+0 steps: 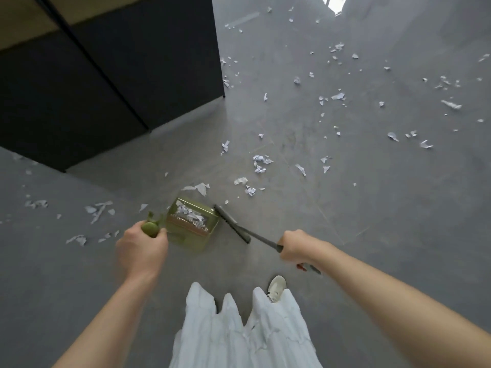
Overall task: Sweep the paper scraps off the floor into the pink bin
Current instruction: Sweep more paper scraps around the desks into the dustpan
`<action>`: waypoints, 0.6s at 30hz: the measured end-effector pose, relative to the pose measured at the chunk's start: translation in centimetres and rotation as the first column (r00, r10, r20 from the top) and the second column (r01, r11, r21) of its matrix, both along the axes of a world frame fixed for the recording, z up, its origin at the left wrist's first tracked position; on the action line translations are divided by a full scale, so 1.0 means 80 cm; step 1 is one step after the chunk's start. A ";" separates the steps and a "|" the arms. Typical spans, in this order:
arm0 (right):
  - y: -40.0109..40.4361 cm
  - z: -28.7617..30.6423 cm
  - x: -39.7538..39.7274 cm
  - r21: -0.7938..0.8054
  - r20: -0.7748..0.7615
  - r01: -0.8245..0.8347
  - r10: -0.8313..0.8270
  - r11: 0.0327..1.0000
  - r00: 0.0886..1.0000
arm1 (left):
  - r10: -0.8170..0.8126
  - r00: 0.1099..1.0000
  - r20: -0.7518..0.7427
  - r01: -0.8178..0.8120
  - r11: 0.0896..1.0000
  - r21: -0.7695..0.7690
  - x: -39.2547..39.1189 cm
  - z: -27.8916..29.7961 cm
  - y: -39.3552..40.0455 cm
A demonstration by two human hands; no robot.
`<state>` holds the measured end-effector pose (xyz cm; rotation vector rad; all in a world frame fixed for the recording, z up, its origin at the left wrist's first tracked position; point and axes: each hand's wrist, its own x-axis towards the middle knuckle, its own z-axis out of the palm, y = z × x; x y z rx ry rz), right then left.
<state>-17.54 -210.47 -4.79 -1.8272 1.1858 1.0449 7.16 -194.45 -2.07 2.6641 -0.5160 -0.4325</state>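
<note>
A green dustpan [191, 221] sits on the grey floor [345, 235] at the centre of the view, its tray holding a small heap of white paper scraps [189, 213]. No brand, label or writing can be read on it or anywhere else.

The left hand [140, 248] has its grip curled tight around the rounded green end of the dustpan handle [150, 228], at about 9 o'clock from the tray. The right hand [293, 247] has its grip closed round the thin dark shaft of a broom [261, 239], at about 3 o'clock from the dustpan. The broom's narrow dark head [231, 223] lies on the floor just beside the dustpan's right edge; whether the two touch cannot be told.

Loose scraps [259, 163] are strewn over the floor, thickest from 12 to 2 o'clock of the dustpan, with a thinner scatter toward 9 o'clock. A dark cabinet [111, 75] fills the view at 10 to 11 o'clock. At 6 o'clock hang the folds of a white skirt [239, 333], with one pale shoe [276, 288] showing beside them.

The pink bin is not in view.
</note>
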 end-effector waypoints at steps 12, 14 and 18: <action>-0.142 -0.043 -0.018 0.142 0.087 0.456 -0.470 0.879 0.879 | 0.140 0.983 0.119 -0.144 0.989 0.026 -0.061 -0.012 -0.054; -0.160 -0.045 -0.038 0.149 0.073 0.521 -0.535 0.841 0.842 | 0.129 0.985 0.116 -0.133 0.991 0.023 -0.075 -0.013 -0.069; -0.190 -0.044 -0.084 0.138 0.064 0.575 -0.587 0.806 0.807 | 0.105 0.991 0.082 -0.105 0.995 -0.004 -0.101 -0.015 -0.104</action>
